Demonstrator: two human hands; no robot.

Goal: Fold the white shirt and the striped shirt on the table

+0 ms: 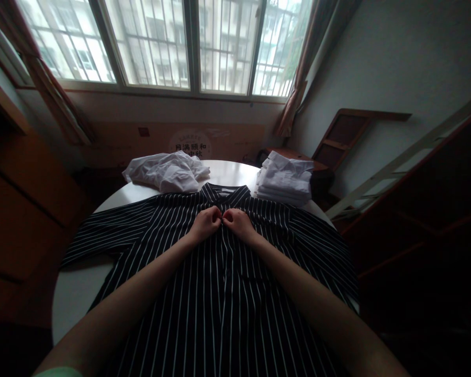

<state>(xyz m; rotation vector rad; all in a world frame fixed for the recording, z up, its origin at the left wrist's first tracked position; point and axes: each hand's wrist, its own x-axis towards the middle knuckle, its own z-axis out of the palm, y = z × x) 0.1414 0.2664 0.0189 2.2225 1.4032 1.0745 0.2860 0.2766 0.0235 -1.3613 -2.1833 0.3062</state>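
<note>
Two hands are seen in the single head view, brought together over the chest of a striped shirt (220, 293) that is spread face up on a round white table (78, 288), its collar toward the window. The left hand (206, 222) and the right hand (238, 222) are held knuckle to knuckle at the placket just below the collar, the fingers of each curled in and pinched on the cloth there. A crumpled white garment (165, 172) is laid at the far left of the table, and a folded white stack (284, 180) at the far right, both apart from the hands. As a judgement, the placket edges could be drawn out of line if one pinch slips, and the shirt could slide on the smooth top, since the sleeves hang past the rim. Whether a button is held between the fingertips cannot be made out, as the fingertips are tucked under and the light is dim. The shirt's hem is cut off by the lower edge and hidden by the forearms.
</note>
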